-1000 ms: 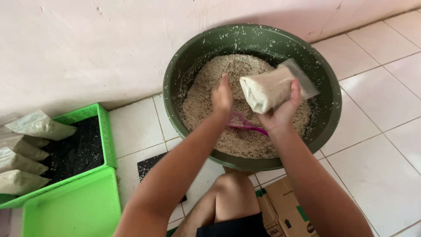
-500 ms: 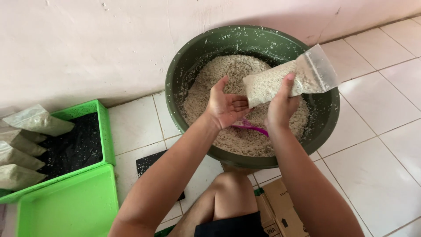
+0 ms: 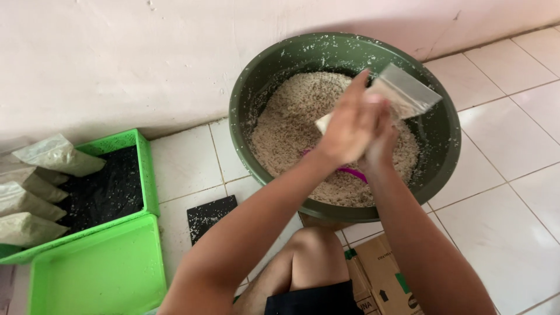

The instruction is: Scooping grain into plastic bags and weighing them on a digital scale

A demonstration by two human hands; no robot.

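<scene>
A clear plastic bag (image 3: 402, 93) partly filled with pale grain is held over a large dark green basin (image 3: 256, 87) of the same grain. My right hand (image 3: 382, 143) grips the bag from below. My left hand (image 3: 350, 125) lies flat over the filled part of the bag and hides most of it. The bag's empty top sticks out up and to the right. A pink scoop (image 3: 350, 172) lies on the grain beneath my hands, mostly hidden.
Two green trays sit at the left: the far tray (image 3: 143, 169) holds dark material and several filled bags (image 3: 35, 186), the near tray (image 3: 99, 274) is bare. A black slab (image 3: 210, 217) lies on the white tiles. Cardboard boxes (image 3: 382, 280) stand by my knee.
My left hand turned from an upturned palm beside the bag to a palm pressed over it. The bag shifted slightly right and its top folded lower.
</scene>
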